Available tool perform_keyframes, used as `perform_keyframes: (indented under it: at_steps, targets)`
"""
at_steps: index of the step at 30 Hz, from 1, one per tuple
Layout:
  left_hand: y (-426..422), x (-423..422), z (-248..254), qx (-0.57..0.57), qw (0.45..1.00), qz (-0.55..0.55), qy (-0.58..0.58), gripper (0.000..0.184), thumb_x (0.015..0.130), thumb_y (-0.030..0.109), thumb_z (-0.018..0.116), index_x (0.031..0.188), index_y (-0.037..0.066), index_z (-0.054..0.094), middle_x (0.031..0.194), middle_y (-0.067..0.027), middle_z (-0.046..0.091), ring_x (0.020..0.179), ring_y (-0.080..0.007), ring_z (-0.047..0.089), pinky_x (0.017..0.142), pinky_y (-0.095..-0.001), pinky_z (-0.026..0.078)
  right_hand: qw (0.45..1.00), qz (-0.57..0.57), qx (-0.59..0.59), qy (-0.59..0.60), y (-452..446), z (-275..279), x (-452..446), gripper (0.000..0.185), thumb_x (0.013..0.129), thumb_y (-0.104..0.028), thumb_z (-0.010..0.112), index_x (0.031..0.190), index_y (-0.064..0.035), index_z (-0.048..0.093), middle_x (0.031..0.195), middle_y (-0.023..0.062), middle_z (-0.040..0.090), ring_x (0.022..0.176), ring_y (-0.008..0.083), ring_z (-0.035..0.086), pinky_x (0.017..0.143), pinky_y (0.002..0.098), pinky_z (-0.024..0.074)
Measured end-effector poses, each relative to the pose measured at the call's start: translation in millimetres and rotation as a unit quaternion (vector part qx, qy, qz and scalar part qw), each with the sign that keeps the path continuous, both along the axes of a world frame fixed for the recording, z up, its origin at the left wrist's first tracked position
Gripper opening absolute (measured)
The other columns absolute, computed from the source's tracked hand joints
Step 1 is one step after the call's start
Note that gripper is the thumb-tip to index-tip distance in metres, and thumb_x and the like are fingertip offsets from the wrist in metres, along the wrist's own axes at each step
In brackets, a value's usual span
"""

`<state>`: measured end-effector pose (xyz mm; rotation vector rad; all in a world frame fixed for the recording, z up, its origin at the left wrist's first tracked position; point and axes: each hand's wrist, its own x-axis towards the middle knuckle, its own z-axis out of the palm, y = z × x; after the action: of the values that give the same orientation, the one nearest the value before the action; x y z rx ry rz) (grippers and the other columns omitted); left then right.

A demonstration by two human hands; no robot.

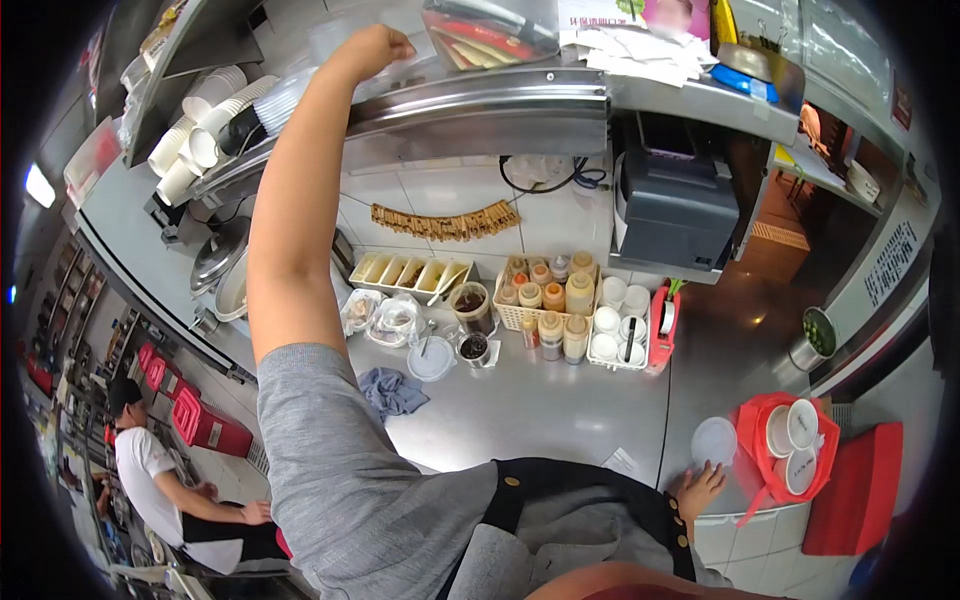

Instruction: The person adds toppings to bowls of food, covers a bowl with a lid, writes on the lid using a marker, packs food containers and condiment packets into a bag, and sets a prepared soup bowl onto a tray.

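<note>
My left hand point(376, 52) is raised to the upper shelf, its fingers curled beside a clear plastic bin point(490, 40) with red and yellowish packets. Whatever those fingers may hold is too unclear to make out. Low on the right, my right hand point(702, 489) rests at the counter's front edge with fingers apart. Its fingertips reach the near rim of a round, translucent white lid point(713, 441); whether a bowl sits beneath it I cannot tell. Just right of this lid, an open red plastic bag point(757, 455) contains several white lidded tubs point(801, 424).
Squeeze bottles point(553, 296) fill a basket at the counter's back, beside white cups point(605, 345) and a red tape dispenser point(664, 325). A blue-grey cloth point(392, 392) lies left. The metal shelf edge point(480, 108) overhangs the counter. A co-worker point(160, 470) sits at far left.
</note>
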<state>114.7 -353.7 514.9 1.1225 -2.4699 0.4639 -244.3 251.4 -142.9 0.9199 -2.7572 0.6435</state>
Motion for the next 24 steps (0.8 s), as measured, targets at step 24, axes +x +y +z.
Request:
perform_keyframes:
  at_steps: [24]
  targets:
    - [-68.8,-25.7,0.5,-0.002,0.994,-0.061,-0.088,0.038,0.09,0.024,0.055,0.123,0.007,0.062,0.127,-0.0192,0.06,0.12,-0.0321,0.055,0.102,-0.0414,0.041,0.999,-0.005,-0.001,-0.031,17.6,1.6,8.9,0.041,0.088,-0.019,0.063,0.125,-0.0043,0.055,0.144,0.0234,0.039,0.134,0.0479,0.027,0.11,0.0556,0.0243]
